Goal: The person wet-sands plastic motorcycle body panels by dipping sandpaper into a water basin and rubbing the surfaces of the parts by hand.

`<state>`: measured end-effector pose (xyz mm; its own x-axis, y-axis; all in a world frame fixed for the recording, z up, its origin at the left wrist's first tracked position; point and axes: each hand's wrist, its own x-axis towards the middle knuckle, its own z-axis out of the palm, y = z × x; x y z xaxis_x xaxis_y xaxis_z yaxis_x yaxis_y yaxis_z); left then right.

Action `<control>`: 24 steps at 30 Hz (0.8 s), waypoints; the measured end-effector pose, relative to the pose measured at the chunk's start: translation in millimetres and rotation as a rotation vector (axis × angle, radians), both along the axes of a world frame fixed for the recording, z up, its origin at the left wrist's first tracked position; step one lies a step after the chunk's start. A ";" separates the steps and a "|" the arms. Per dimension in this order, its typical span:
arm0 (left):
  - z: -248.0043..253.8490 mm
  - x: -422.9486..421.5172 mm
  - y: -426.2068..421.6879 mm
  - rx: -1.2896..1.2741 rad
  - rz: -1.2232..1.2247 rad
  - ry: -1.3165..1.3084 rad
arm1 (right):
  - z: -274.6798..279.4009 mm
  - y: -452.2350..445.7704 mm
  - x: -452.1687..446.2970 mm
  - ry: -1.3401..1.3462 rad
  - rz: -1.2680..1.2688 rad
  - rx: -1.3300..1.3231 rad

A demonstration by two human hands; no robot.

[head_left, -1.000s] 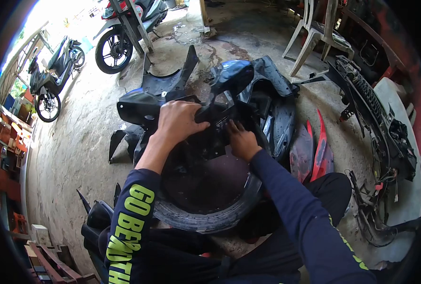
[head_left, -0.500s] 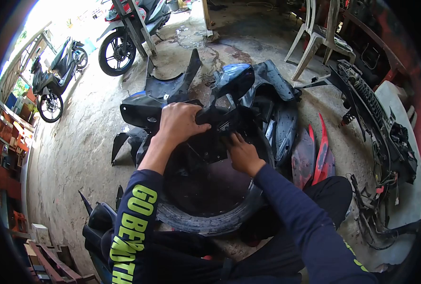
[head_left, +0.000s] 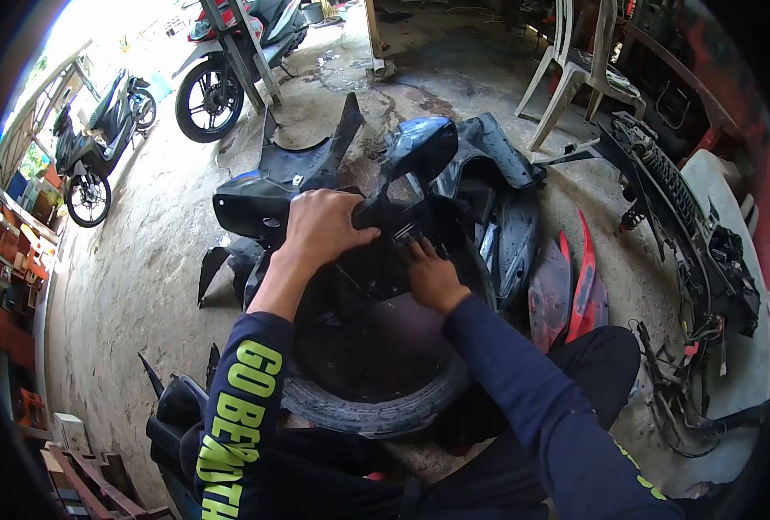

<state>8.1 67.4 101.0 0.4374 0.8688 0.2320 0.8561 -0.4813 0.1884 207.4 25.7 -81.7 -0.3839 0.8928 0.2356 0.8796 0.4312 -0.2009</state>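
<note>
Above the concrete floor (head_left: pixel 142 286), the left hand (head_left: pixel 320 221) is clamped on the black cover (head_left: pixel 250 213), likely steadying it; the right hand (head_left: pixel 435 282), its grip unclear, calls for firm support

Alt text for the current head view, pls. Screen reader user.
Person's left hand grips dark bodywork above a tire; right hand reaches into it, fingertips hard to make out. Red panels and other vehicle parts lie around on a concrete floor. Beyond: a plastic chair and two parked motorbikes.
</note>
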 end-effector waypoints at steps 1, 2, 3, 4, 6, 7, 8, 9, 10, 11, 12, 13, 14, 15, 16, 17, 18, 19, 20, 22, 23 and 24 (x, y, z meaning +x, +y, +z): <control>-0.7 -0.5 0.2 0.004 0.001 0.000 | -0.5 -4.7 2.6 0.004 0.025 0.066; -3.6 -0.6 -1.0 0.050 -0.021 0.008 | 0.3 -2.5 6.2 0.006 0.028 0.071; -5.2 -0.8 -1.0 0.096 -0.042 0.015 | 5.1 -1.1 10.3 -0.001 0.028 0.000; -6.3 -1.8 -1.7 0.094 -0.040 0.014 | 6.9 -1.8 13.1 -0.009 0.026 -0.077; -7.6 -1.2 -1.5 0.097 -0.065 -0.010 | 3.8 13.5 12.4 -0.010 0.006 -0.072; -5.7 -1.7 -0.4 0.074 -0.034 0.019 | 3.4 20.0 9.8 -0.009 -0.007 -0.063; -7.5 -2.5 -1.6 0.068 -0.035 0.020 | 0.3 11.3 7.4 -0.008 -0.008 -0.069; -8.4 -2.8 -0.5 0.101 -0.064 -0.001 | 5.4 -1.5 4.2 -0.056 -0.007 -0.110; -8.2 -3.2 0.5 0.135 -0.092 -0.023 | 11.3 -7.7 1.2 -0.105 -0.004 -0.150; -9.9 -3.3 -1.1 0.133 -0.087 -0.026 | 17.1 -1.7 -1.9 -0.109 0.000 -0.152; -12.5 -2.7 -4.3 0.113 -0.070 -0.024 | 22.8 8.1 -5.7 -0.104 -0.042 -0.185; -11.6 -1.0 -3.7 0.104 -0.061 -0.019 | 26.8 15.7 -6.7 -0.094 -0.093 -0.207; -10.3 0.6 -2.1 0.096 -0.052 -0.014 | 23.1 15.4 -6.2 -0.092 -0.100 -0.204; -7.8 0.4 -3.9 0.089 -0.054 -0.016 | 16.9 8.5 -8.2 -0.116 -0.071 -0.161; -0.7 0.4 -3.8 0.044 -0.026 0.004 | 13.3 5.8 -8.6 -0.141 -0.042 -0.110; 4.6 0.0 -2.1 0.004 -0.001 0.028 | 11.5 5.3 -3.1 -0.140 -0.047 -0.106; 3.6 0.3 -0.9 0.008 0.000 0.026 | 14.8 3.5 8.1 -0.149 -0.025 -0.131; -1.0 0.7 -1.9 0.067 -0.036 0.014 | 15.7 1.1 15.6 -0.158 0.003 -0.163; -4.6 1.3 -2.9 0.127 -0.075 0.002 | 14.3 7.4 20.4 -0.159 0.004 -0.165; 0.8 3.3 -1.2 0.055 -0.034 0.020 | 14.5 25.4 29.4 -0.068 -0.040 -0.226; 2.7 2.5 -0.9 -0.018 0.013 0.036 | 8.0 15.2 21.6 -0.185 -0.048 -0.098; 1.5 2.1 -1.4 -0.019 0.012 0.027 | 7.7 3.9 23.5 -0.193 -0.049 -0.098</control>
